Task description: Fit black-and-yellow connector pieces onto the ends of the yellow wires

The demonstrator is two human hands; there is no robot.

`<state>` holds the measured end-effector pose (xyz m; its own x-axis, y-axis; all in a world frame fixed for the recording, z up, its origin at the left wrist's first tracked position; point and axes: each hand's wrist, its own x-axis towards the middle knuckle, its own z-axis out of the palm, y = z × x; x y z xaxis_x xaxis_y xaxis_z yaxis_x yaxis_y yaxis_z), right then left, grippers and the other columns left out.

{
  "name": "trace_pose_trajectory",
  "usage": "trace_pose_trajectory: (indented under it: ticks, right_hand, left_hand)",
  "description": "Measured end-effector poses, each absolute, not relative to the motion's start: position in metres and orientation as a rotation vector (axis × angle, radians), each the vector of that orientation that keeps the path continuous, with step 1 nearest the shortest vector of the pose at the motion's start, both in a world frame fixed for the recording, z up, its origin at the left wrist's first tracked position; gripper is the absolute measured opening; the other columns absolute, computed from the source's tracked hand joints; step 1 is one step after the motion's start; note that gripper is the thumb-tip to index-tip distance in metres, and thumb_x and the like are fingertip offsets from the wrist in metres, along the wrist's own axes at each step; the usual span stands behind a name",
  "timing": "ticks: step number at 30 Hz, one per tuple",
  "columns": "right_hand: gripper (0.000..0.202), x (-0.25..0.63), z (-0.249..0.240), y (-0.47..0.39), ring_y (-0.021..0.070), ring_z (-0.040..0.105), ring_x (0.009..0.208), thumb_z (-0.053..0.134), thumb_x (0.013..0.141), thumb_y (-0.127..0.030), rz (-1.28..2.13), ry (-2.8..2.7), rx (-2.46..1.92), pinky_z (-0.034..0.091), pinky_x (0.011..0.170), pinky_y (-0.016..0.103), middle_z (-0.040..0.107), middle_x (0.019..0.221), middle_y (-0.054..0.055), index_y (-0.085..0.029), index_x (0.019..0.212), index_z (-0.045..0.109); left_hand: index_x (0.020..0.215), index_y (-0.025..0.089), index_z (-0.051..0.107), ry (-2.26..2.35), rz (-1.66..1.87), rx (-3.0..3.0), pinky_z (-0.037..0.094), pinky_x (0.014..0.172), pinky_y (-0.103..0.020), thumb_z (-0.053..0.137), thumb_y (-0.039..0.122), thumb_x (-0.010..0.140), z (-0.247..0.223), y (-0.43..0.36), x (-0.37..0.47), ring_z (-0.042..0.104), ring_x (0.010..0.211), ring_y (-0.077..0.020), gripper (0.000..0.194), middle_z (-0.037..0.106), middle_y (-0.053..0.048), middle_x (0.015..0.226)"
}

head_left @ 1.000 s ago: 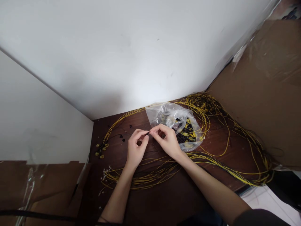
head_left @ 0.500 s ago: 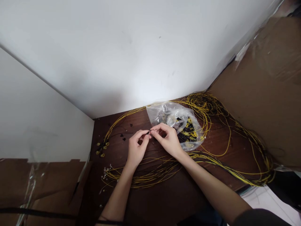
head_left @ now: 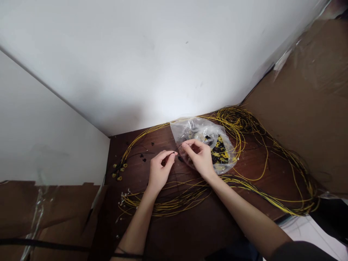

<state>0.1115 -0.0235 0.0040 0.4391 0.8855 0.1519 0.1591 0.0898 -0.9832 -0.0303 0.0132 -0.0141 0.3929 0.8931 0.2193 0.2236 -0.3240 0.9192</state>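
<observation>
My left hand is closed in a pinch over the brown table, with a tiny dark piece at its fingertips, too small to name. To its right, my right hand pinches a thin dark wire that runs from its fingertips toward the left ones. The fingertips of the two hands are a short way apart. Behind my right hand lies a clear plastic bag holding black and yellow connectors. A bundle of yellow and black wires passes below both hands.
Yellow-ended connectors and small black pieces lie at the left of the table. Coiled wires sit at the back right. A white wall stands behind, cardboard at the right.
My right hand has moved slightly right, away from my left hand, opening a gap between their fingertips. A thin dark wire now shows at the right fingertips.
</observation>
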Motion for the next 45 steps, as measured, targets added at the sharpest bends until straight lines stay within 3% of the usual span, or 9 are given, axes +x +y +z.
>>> trace_pose_trajectory:
  ticks: [5, 14, 22, 29, 34, 41, 45]
  right_hand:
    - [0.019, 0.1103, 0.0028, -0.024, 0.0129, 0.055, 0.062, 0.059, 0.078, -0.031, 0.757, -1.164, -1.361, 0.043, 0.057, 0.024, 0.063, 0.072, 0.002, -0.018, 0.089, 0.067]
    - [0.017, 0.1154, 0.003, -0.0239, 0.0137, 0.055, 0.065, 0.058, 0.08, -0.03, 0.594, -1.127, -1.448, 0.042, 0.061, 0.025, 0.063, 0.072, 0.003, -0.016, 0.076, 0.067]
    - [0.026, 0.1133, -0.0012, -0.0214, 0.0123, 0.055, 0.059, 0.06, 0.077, -0.033, 0.859, -1.137, -1.334, 0.042, 0.056, 0.024, 0.063, 0.07, 0.0, -0.017, 0.097, 0.061]
    - [0.019, 0.1147, -0.0017, -0.0216, 0.0132, 0.056, 0.06, 0.062, 0.076, -0.036, 0.83, -1.173, -1.363, 0.044, 0.057, 0.025, 0.063, 0.068, 0.001, -0.017, 0.079, 0.059]
    - [0.018, 0.1155, -0.0007, -0.021, 0.0139, 0.057, 0.06, 0.061, 0.077, -0.035, 0.753, -0.993, -1.349, 0.045, 0.055, 0.025, 0.06, 0.067, 0.001, -0.018, 0.08, 0.055]
    - [0.034, 0.1122, -0.0025, -0.0197, 0.0133, 0.059, 0.066, 0.064, 0.075, -0.032, 0.902, -1.09, -1.252, 0.048, 0.065, 0.026, 0.062, 0.073, 0.001, -0.017, 0.104, 0.057]
    - [0.039, 0.1136, -0.0056, -0.0182, 0.0133, 0.059, 0.066, 0.065, 0.073, -0.032, 0.951, -1.106, -1.251, 0.049, 0.067, 0.027, 0.064, 0.073, 0.001, -0.017, 0.108, 0.058]
  left_hand:
    - [0.087, 0.016, 0.068, 0.958, 0.987, 1.816, 0.041, 0.063, -0.023, 0.053, 0.027, 0.083, -0.0129, 0.0135, -0.0306, 0.053, 0.063, -0.0132, 0.019, 0.061, -0.002, 0.069]
    - [0.087, 0.015, 0.069, 0.937, 0.959, 1.846, 0.043, 0.066, -0.024, 0.053, 0.025, 0.084, -0.009, 0.0128, -0.0298, 0.056, 0.065, -0.0135, 0.02, 0.062, -0.003, 0.069]
    - [0.086, 0.015, 0.069, 0.932, 0.957, 1.845, 0.043, 0.066, -0.024, 0.053, 0.026, 0.084, -0.0119, 0.0133, -0.0307, 0.056, 0.065, -0.0137, 0.019, 0.061, -0.003, 0.069]
    - [0.085, 0.016, 0.068, 0.929, 0.959, 1.868, 0.043, 0.065, -0.024, 0.053, 0.026, 0.084, -0.0106, 0.0135, -0.0309, 0.056, 0.064, -0.0136, 0.019, 0.06, -0.002, 0.067]
    - [0.087, 0.015, 0.068, 0.922, 0.961, 1.86, 0.043, 0.066, -0.024, 0.052, 0.026, 0.085, -0.0102, 0.0137, -0.0305, 0.057, 0.066, -0.014, 0.02, 0.061, -0.003, 0.068]
    - [0.085, 0.016, 0.069, 0.923, 0.968, 1.886, 0.041, 0.064, -0.024, 0.051, 0.026, 0.085, -0.011, 0.014, -0.0308, 0.054, 0.063, -0.0134, 0.02, 0.059, -0.002, 0.065]
    - [0.085, 0.016, 0.068, 0.919, 0.966, 1.894, 0.041, 0.063, -0.023, 0.051, 0.027, 0.085, -0.0115, 0.0144, -0.031, 0.053, 0.062, -0.0133, 0.02, 0.058, -0.001, 0.064]
